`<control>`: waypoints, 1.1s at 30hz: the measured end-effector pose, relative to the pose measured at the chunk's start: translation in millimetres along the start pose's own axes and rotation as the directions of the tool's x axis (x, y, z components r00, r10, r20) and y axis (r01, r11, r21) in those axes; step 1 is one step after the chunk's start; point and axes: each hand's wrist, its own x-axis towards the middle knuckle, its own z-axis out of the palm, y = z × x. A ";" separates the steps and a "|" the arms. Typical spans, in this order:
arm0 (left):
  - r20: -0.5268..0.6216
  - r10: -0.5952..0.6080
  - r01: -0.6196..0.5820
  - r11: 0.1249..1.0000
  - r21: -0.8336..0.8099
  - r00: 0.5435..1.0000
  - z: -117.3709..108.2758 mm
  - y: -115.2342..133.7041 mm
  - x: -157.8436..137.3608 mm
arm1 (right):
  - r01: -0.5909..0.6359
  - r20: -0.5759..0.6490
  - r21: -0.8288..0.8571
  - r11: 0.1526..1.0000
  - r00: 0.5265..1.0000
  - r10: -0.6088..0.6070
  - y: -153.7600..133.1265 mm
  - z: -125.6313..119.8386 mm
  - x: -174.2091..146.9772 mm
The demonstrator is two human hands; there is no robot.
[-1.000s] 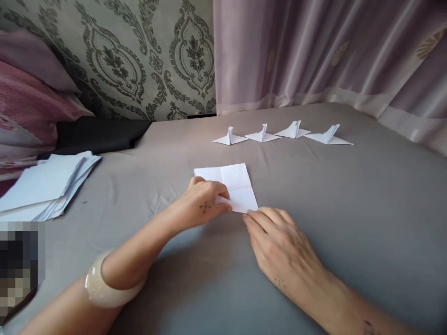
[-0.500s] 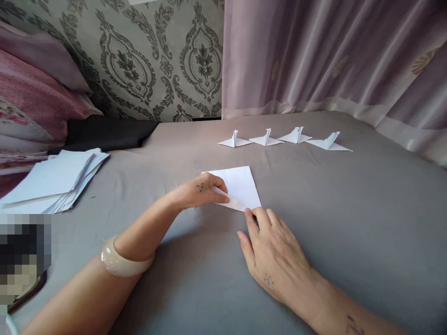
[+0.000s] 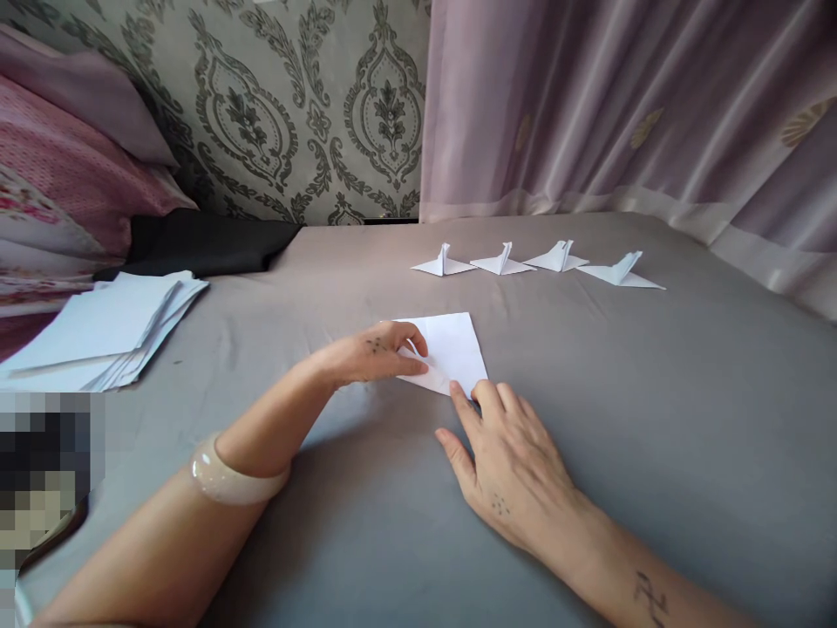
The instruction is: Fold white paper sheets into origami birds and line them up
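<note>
Left hand (image 3: 374, 356) curled over paper (image 3: 454, 342), grip unclear; right hand (image 3: 513, 462) spread, index on fold (image 3: 437, 380). Best: align edges, press crease evenly.

Plain white — the thin paper sheet (image 3: 451, 343), four folded paper birds (image 3: 503, 263) and the stack of paper (image 3: 108, 318). The cloth-covered surface (image 3: 621, 392) is grey, the glossy round bangle (image 3: 239, 484) cream. Dark damask medallions (image 3: 390, 113) cover the grey wallpaper (image 3: 357, 35) — tan fan motifs (image 3: 647, 128) dot the mauve curtain (image 3: 575, 78).
</note>
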 end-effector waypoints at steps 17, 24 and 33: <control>-0.087 0.489 -0.454 0.851 0.263 0.868 -1.5 9.7 -6.4 | 0.032 0.037 -0.022 0.999 0.999 -0.031 2.3 -2.3 -1.8; -0.085 0.712 -0.586 0.633 0.506 0.697 20.8 21.8 4.6 | 0.060 0.062 -0.070 0.996 0.997 -0.056 5.7 -2.8 -3.1; -0.524 0.307 -0.236 0.951 0.199 0.795 28.2 -0.9 15.9 | 0.096 0.062 -0.100 0.990 0.994 -0.090 9.6 -2.6 -4.9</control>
